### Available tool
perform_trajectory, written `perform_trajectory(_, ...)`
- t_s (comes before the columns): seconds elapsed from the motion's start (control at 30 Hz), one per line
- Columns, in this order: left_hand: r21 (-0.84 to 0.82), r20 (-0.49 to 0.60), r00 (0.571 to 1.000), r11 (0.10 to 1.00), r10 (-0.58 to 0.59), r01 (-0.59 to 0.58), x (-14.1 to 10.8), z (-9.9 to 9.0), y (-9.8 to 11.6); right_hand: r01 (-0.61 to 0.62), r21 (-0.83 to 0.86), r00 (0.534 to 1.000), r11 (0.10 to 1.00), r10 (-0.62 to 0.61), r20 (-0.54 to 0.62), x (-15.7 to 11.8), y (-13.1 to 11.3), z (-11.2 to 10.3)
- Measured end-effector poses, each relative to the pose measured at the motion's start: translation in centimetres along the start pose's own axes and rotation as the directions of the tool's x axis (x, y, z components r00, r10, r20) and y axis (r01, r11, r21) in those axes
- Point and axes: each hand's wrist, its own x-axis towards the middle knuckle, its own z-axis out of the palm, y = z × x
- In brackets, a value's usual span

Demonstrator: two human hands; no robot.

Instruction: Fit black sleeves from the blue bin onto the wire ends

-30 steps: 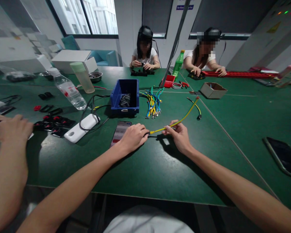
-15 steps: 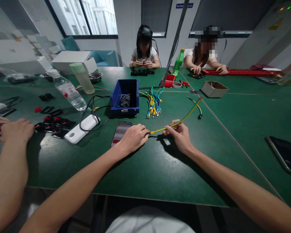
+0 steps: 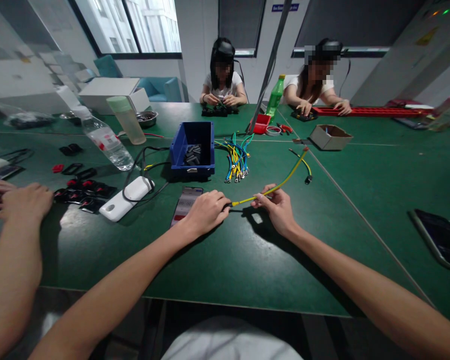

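Two hands share one yellow-green cable, held over the surface in front of the person. The left hand has its fingers closed on the cable's black end piece, mostly hiding it; the right hand pinches the cable part-way along, and the far end curves away free. For a steady hold, the span between the hands is best straight and in line with the black piece. The right fingers would probably do better closer in, since a long span may bow under a push. How far the piece is seated cannot be told.

A phone, partly hidden by the left hand, is the likeliest thing to be nudged. Beyond it stands a blue bin of black pieces, with a cable bundle just beside it. A short black-capped cable lies near the free end, which could catch it. Leftward, a looped black lead crosses a white power bank; a co-worker's hand rests well apart.
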Motion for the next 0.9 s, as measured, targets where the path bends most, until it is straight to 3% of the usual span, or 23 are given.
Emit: perform_trajectory(0.9,-0.017,-0.034,0.999,1.000,-0.010,0.009,0.01,-0.03,0.07,-0.006,0.003,1.000,1.000,0.006,0.001,-0.15,-0.49,0.36)
